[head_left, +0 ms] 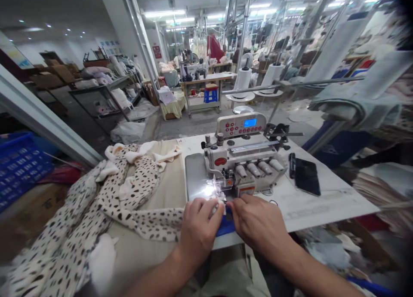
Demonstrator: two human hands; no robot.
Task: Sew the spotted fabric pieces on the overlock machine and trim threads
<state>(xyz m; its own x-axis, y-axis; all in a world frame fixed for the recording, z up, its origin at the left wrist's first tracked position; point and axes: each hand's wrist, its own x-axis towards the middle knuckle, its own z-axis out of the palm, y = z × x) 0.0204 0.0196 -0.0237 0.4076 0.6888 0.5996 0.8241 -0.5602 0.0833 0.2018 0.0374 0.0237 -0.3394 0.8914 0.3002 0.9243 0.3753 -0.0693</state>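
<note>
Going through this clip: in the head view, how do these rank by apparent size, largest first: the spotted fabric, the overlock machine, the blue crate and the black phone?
1. Spotted fabric
2. Overlock sewing machine and blue plastic crate: these look close, and differing nearness to the camera makes ranking them unsure
3. Black phone

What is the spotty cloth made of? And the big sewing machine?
The spotted cloth looks like a soft, stretchy knit, because it lies in loose, floppy folds, but I can't tell which fibre it is. The overlock sewing machine looks like metal with smooth, pale paint, since its body seems hard and slightly shiny. Its button panel looks like plastic.
</note>
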